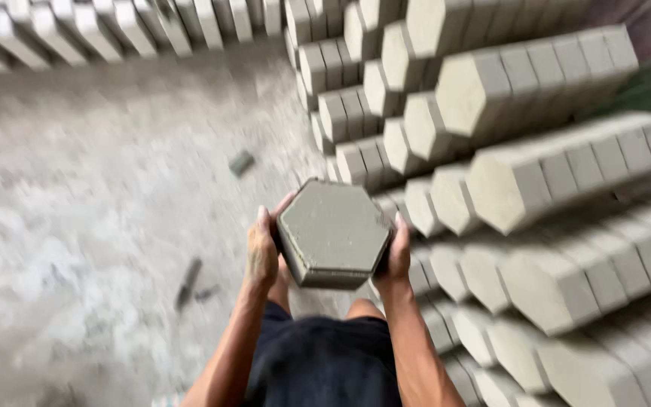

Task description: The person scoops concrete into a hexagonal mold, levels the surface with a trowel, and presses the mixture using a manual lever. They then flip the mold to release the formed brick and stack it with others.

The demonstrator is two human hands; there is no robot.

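I hold a grey hexagonal concrete paving block (pixel 333 230) flat in front of me, face up. My left hand (pixel 262 252) grips its left edge and my right hand (pixel 395 256) grips its right edge. The block hangs above the ground, just left of stacked rows of the same hexagonal blocks (pixel 506 188), which stand on edge. My dark shorts (pixel 322 362) show below my forearms. The picture is motion-blurred.
Rows of stacked pale blocks (pixel 114 30) run along the far edge. The rough grey concrete floor (pixel 99 196) spreads to the left, with a small block fragment (pixel 241 162) and dark pieces of debris (pixel 188 283) lying on it.
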